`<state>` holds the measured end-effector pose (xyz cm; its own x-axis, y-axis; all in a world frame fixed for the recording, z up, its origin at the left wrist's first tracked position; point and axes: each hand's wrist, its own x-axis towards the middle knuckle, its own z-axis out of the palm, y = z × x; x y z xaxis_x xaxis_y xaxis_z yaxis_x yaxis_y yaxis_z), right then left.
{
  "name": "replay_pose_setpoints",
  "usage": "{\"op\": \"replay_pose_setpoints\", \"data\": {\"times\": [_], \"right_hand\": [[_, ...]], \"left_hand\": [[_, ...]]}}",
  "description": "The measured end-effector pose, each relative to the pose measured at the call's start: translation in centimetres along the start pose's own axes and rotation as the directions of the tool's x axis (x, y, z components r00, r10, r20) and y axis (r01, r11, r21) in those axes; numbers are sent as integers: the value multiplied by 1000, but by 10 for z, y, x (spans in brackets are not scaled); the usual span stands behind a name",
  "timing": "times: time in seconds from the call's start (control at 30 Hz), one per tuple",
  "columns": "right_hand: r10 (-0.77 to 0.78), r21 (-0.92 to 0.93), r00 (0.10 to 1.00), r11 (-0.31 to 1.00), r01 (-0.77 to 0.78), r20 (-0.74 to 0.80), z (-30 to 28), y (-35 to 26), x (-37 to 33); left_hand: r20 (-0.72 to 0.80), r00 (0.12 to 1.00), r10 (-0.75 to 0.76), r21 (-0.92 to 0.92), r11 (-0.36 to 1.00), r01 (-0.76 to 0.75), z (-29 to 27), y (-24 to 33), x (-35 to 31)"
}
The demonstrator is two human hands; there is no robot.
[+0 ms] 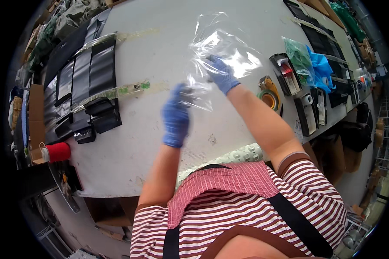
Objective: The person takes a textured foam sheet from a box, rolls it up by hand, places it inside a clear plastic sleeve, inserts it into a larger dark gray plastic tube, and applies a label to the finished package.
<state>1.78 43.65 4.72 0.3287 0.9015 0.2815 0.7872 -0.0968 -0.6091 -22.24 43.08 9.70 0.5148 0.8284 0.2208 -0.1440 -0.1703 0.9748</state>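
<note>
Touching clear plastic film (241, 52), blue-gloved right hand (224, 76) sits left of tape dispenser (269, 92). Film spreads over tabletop (151, 62), beyond dispenser and to its left. Right hand's grip on film, fingertips lost in glare: cannot tell whether pinching. Blue-gloved left hand (176, 118) blurred, farther left of dispenser, by film's near edge; cannot tell grip. Red spool (58, 152), black sheeting (83, 71) far left of dispenser; black box (276, 68) just right.
</note>
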Motion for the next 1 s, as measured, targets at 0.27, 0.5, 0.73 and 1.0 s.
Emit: {"op": "replay_pose_setpoints", "data": {"times": [0.27, 0.5, 0.73, 1.0], "right_hand": [[465, 172, 630, 704, -689, 622, -50, 30, -57], [468, 204, 437, 467, -860, 768, -44, 34, -89], [753, 293, 379, 255, -922, 538, -53, 0, -91], [500, 603, 765, 482, -635, 406, -63, 37, -114]], "left_hand": [[-323, 477, -818, -269, 562, 782, -184, -54, -13], [-103, 659, -745, -80, 667, 741, -184, -75, -61], [-110, 613, -782, -115, 623, 774, -198, -70, -70], [-23, 685, -728, -40, 686, 727, -209, -67, -68]]}}
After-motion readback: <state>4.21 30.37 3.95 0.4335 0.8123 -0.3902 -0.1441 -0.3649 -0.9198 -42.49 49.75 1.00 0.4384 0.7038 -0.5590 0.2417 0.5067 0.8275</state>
